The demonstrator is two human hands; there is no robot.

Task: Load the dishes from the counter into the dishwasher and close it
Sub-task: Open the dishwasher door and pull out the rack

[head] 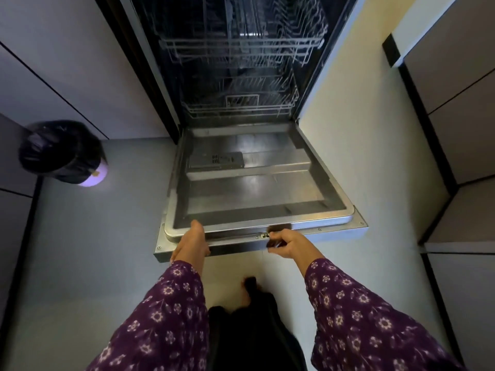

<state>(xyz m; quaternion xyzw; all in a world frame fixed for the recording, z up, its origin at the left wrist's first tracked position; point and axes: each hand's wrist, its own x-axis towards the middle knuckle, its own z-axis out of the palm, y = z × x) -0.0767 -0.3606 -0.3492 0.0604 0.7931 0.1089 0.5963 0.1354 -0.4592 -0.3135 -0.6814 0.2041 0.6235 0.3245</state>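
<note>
Two hands were on the front edge of the flat, stainless-steel-lined dishwasher door (254, 188), which lay open and roughly level over the grey floor (93, 250). The left hand (191, 242) rested across the rim near the door's left corner, fingers close to straight, touching rather than clasping. Couldn't tell if the thumb hooked under. The right hand (288, 243) had its fingers curled round the edge just beside the small metal latch (265, 235), a real hold on the door. No dishes in view, and the counter was out of frame too. The upper grey wire rack (241, 46) and lower grey wire rack (241, 103) sat pushed in inside the dark tub and looked empty, though it was dim in there. Judgement: task was at its start, nothing loaded, and the step in hand was getting the door fully open. To do it well: take the door to its hinge stop under control, weight shared by both hands, no dropping. Keep the right fingers clear of the latch to avoid a pinch, and let go only once the door rests by itself. Next, slide the lower rack out over the door before fetching anything. The round bin lined with a black bag (59, 151) stood well apart on the left, no obstruction.
</note>
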